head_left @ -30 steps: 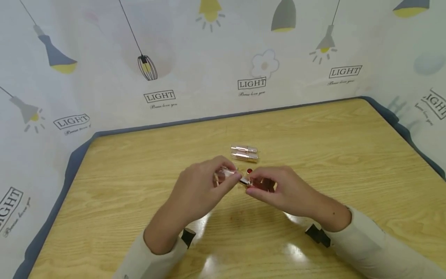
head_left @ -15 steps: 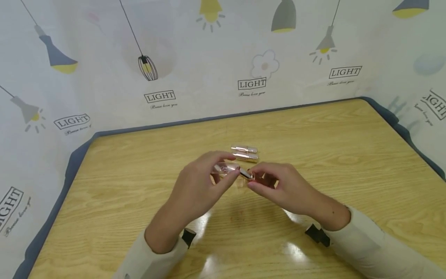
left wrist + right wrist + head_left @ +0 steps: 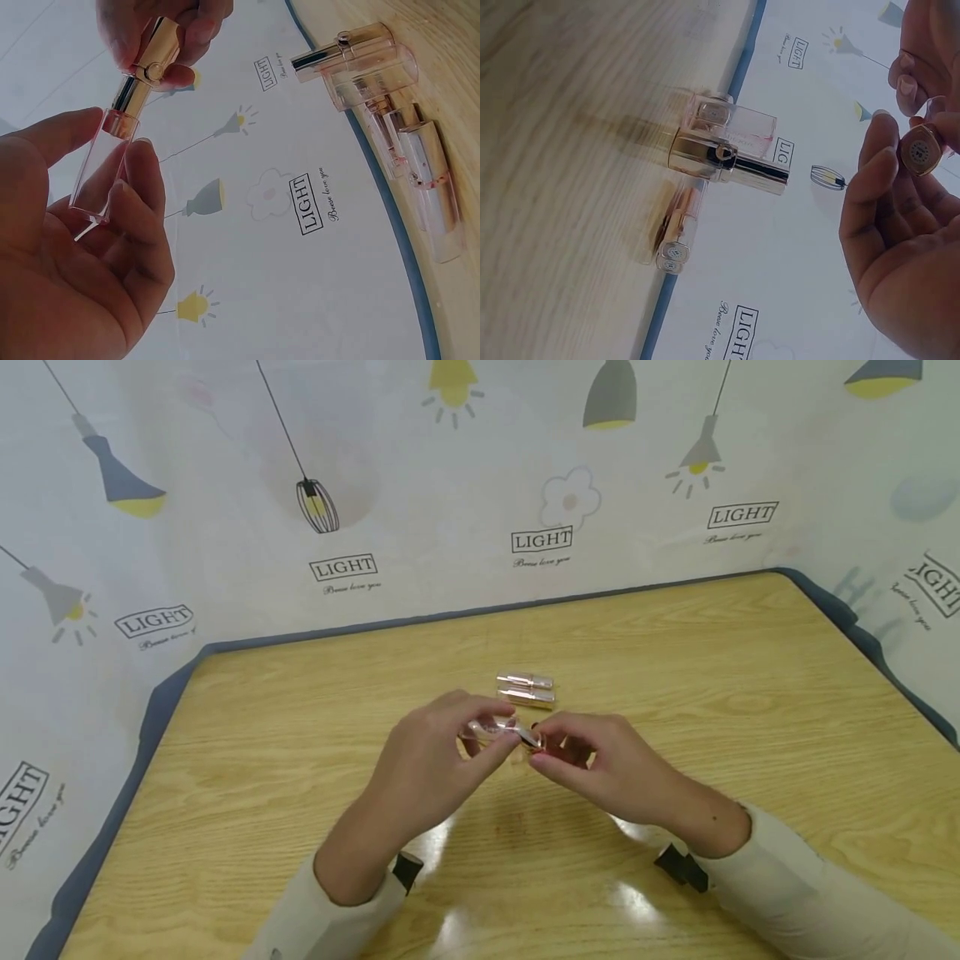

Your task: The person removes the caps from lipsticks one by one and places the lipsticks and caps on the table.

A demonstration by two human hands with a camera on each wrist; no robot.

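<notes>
My left hand point(image 3: 438, 756) grips a clear lipstick cap point(image 3: 101, 169) between thumb and fingers. In my right hand point(image 3: 622, 764) the gold base of a lipstick point(image 3: 159, 46) is pinched by the fingertips. Its shiny inner tube points at the cap, and in the left wrist view the tube's end sits at the cap's mouth. The base's round label point(image 3: 920, 150) faces the right wrist camera. Both hands are raised over the table, close together. Behind them a second, uncapped gold lipstick point(image 3: 705, 154) stands upright, with a clear cap point(image 3: 751, 129) beside it.
Two capped lipsticks point(image 3: 527, 697) lie side by side on the wooden table point(image 3: 300, 710), just beyond the hands. A pale printed cloth point(image 3: 450, 468) rises behind the table's far edge.
The right hand has shifted slightly, and its fingers now cover most of the standing lipstick's red tip seen earlier. The cap and gold tube have changed angle slightly between the hands.
</notes>
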